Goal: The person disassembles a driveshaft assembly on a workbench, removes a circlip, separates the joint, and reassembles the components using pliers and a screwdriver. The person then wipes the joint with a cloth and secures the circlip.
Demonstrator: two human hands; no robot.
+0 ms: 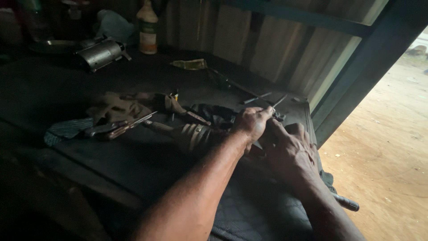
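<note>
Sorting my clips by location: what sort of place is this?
Probably a small repair workshop: a grimy workbench strewn with hand tools, a cylindrical metal motor part, corrugated sheet walls.

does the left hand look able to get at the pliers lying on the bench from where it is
Probably yes. The left hand is busy pinching a thin metal tool, but the pliers lie uncovered on the bench to its left, with nothing standing between.

Dim over the workbench (pixel 111 169), daylight pouring in from the right, sandy ground (pixel 388 134) washed out, left corners sinking into soft murky shadow
</note>
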